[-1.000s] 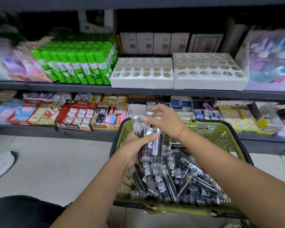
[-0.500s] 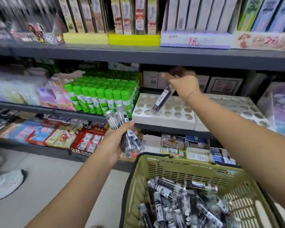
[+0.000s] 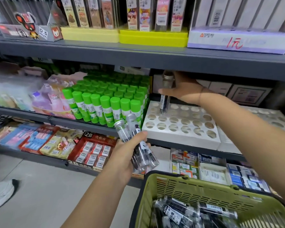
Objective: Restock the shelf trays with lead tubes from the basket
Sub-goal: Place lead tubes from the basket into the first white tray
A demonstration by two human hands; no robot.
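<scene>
My right hand holds one clear lead tube upright, its lower end in a hole at the back left of the white shelf tray. The tray's other round holes show nothing in them. A second white tray lies to its right, partly behind my right arm. In front of the shelf, my left hand grips a bundle of lead tubes with silver caps pointing up. The olive green basket at the bottom right holds several more lead tubes.
Green-capped glue sticks stand packed just left of the tray. The shelf above hangs low over my right hand. Boxes of erasers and leads fill the lower shelf. A white shoe sits on the floor at left.
My right hand has swung its tube from tilted to upright and set it into a back-left hole. My left hand with the bundle stays beside the tray. The view has moved closer.
</scene>
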